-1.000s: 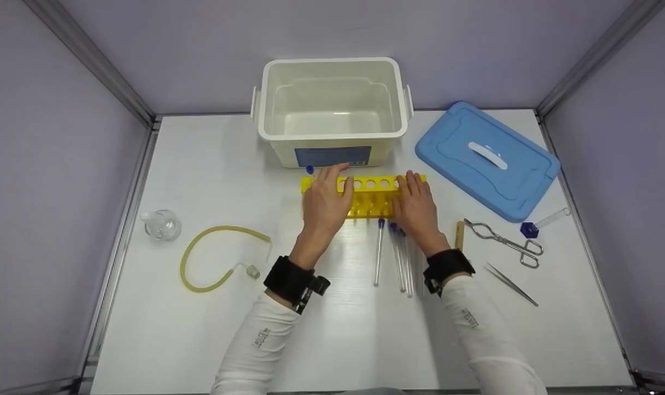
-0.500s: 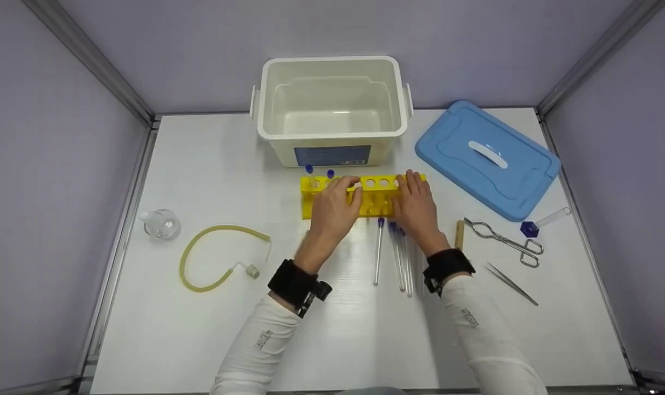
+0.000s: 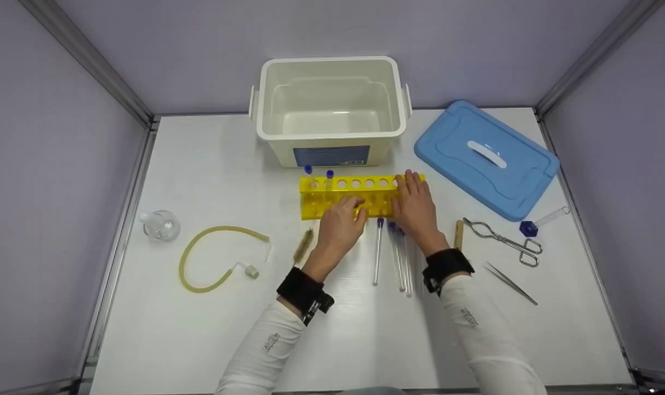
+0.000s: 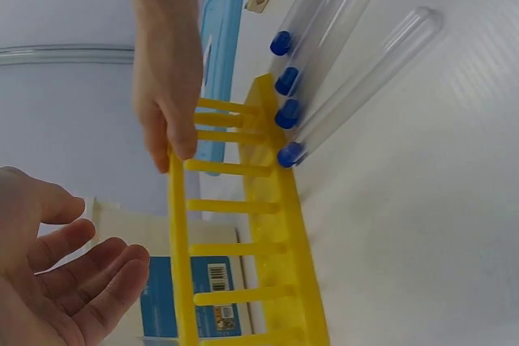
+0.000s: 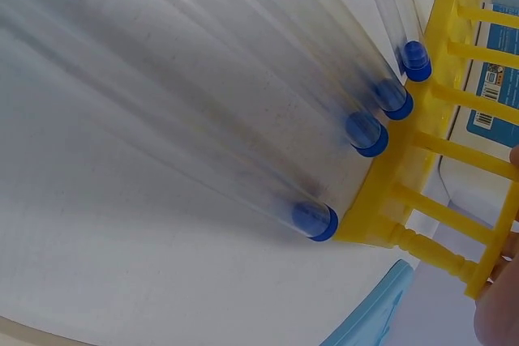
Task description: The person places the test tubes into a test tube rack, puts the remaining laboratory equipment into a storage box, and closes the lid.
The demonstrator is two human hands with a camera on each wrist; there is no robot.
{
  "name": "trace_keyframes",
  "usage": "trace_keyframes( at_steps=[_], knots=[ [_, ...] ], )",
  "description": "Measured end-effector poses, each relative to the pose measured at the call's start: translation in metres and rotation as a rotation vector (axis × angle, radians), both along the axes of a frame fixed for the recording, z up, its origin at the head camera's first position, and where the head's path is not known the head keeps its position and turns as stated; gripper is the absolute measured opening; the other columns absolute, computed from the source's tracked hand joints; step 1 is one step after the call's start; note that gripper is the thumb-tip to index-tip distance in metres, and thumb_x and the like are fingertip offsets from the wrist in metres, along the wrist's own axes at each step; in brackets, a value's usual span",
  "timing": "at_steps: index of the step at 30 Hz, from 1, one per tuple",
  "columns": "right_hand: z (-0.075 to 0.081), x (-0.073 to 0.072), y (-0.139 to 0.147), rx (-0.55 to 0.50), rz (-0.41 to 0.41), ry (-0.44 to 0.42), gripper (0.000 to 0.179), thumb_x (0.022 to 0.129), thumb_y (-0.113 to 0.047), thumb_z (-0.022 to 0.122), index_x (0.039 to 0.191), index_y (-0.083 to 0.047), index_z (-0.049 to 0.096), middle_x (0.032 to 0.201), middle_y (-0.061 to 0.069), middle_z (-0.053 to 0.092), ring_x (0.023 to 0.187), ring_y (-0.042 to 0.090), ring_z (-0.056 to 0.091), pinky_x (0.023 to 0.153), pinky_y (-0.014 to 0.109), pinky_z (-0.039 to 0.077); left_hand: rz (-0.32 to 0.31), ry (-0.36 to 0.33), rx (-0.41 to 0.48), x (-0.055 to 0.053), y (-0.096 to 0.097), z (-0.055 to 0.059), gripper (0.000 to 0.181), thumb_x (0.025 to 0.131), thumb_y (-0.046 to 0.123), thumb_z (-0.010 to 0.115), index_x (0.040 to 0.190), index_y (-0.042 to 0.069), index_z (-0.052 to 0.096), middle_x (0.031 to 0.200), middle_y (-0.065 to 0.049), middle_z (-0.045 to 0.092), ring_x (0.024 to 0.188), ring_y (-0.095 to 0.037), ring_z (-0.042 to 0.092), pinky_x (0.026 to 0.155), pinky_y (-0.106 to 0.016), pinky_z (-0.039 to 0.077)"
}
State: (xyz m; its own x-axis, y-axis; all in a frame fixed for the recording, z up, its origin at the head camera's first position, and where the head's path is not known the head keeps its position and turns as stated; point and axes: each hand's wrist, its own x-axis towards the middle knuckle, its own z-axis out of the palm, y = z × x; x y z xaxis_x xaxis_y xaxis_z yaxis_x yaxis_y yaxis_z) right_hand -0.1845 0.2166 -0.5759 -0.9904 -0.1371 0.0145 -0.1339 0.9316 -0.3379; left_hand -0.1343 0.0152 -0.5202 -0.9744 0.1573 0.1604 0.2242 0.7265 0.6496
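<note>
**While the right hand (image 3: 417, 211) holds the yellow rack (image 3: 375, 192), a loose tube (image 3: 377, 253) lies just beside the free left hand (image 3: 339, 227)**

Head view, and here's the key relation: the tube lies flat on the desk (image 3: 200, 340), just right of the left fingers, long axis running from the rack's foot towards the person, blue cap (image 3: 380, 222) at the rack end. It sits between both hands, but the left is the unburdened one; I'd judge the coming reach turns on that rightward gap.

Left wrist view: left fingers apart, loosely bent, nothing in them, well clear of the tube; right fingers clamped on the rack's upper edge.

Right wrist view: three more tubes (image 5: 219, 160) lie alongside, caps lined near the rack's base, right fingers at its end.
</note>
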Motion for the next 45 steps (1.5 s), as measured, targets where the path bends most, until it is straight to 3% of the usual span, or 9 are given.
trace_keyframes(
  at_steps=[10, 15, 22, 28, 35, 38, 45],
  knots=[
    [0.0, 0.002, 0.001, 0.0, 0.009, 0.045, 0.057, 0.109, -0.024, 0.05, 0.159, 0.001, 0.04, 0.169, 0.027, 0.032, 0.159, 0.043, 0.029, 0.133, 0.058, 0.021, -0.036, -0.094, -0.088, 0.008, 0.009, -0.041, 0.023, 0.103, 0.019, 0.065, 0.116, 0.004, 0.076, 0.11, -0.016, 0.076, 0.091, -0.033, 0.075, 0.078, -0.044, 0.062],
    [0.002, 0.002, 0.0, 0.002, 0.012, 0.063, 0.057, 0.108, -0.023, 0.052, 0.158, 0.002, 0.041, 0.168, 0.027, 0.034, 0.158, 0.044, 0.031, 0.132, 0.059, 0.022, -0.047, -0.106, -0.118, 0.011, 0.013, -0.054, 0.023, 0.102, 0.018, 0.067, 0.118, 0.004, 0.076, 0.11, -0.016, 0.077, 0.086, -0.033, 0.074, 0.076, -0.044, 0.062],
    [0.002, 0.001, 0.0, 0.012, -0.001, 0.021, 0.058, 0.109, -0.025, 0.049, 0.161, -0.001, 0.038, 0.171, 0.025, 0.03, 0.161, 0.042, 0.027, 0.134, 0.057, 0.019, -0.07, -0.138, -0.128, 0.013, 0.024, -0.068, 0.026, 0.102, 0.019, 0.066, 0.119, 0.001, 0.074, 0.109, -0.018, 0.075, 0.089, -0.034, 0.075, 0.079, -0.044, 0.063],
    [0.0, 0.001, -0.001, 0.015, -0.009, 0.0, 0.059, 0.11, -0.028, 0.047, 0.162, -0.002, 0.036, 0.172, 0.023, 0.027, 0.162, 0.041, 0.025, 0.134, 0.056, 0.017, -0.062, -0.125, -0.223, 0.013, 0.037, -0.083, 0.033, 0.102, 0.022, 0.067, 0.124, -0.002, 0.071, 0.111, -0.019, 0.075, 0.089, -0.034, 0.075, 0.079, -0.043, 0.064],
    [0.001, 0.002, 0.002, 0.0, -0.006, 0.043, 0.057, 0.109, -0.024, 0.05, 0.159, 0.0, 0.04, 0.17, 0.025, 0.031, 0.16, 0.042, 0.028, 0.133, 0.057, 0.02, -0.058, -0.085, -0.292, 0.01, 0.053, -0.09, 0.033, 0.101, 0.026, 0.069, 0.115, -0.004, 0.073, 0.105, -0.017, 0.073, 0.081, -0.032, 0.074, 0.072, -0.041, 0.064],
    [0.001, 0.003, 0.003, -0.005, -0.004, 0.062, 0.056, 0.108, -0.023, 0.051, 0.158, 0.001, 0.042, 0.168, 0.027, 0.034, 0.159, 0.043, 0.03, 0.133, 0.058, 0.022, -0.055, -0.091, -0.279, 0.009, 0.057, -0.089, 0.03, 0.1, 0.023, 0.07, 0.108, -0.005, 0.075, 0.104, -0.018, 0.073, 0.081, -0.032, 0.076, 0.071, -0.041, 0.064],
    [0.001, 0.002, 0.0, -0.005, -0.007, 0.016, 0.057, 0.11, -0.026, 0.047, 0.161, -0.002, 0.038, 0.171, 0.024, 0.029, 0.161, 0.041, 0.026, 0.134, 0.056, 0.018, -0.025, -0.105, -0.245, 0.008, 0.054, -0.089, 0.015, 0.094, 0.009, 0.07, 0.098, -0.004, 0.075, 0.093, -0.017, 0.072, 0.078, -0.034, 0.076, 0.067, -0.043, 0.064]
  ],
)
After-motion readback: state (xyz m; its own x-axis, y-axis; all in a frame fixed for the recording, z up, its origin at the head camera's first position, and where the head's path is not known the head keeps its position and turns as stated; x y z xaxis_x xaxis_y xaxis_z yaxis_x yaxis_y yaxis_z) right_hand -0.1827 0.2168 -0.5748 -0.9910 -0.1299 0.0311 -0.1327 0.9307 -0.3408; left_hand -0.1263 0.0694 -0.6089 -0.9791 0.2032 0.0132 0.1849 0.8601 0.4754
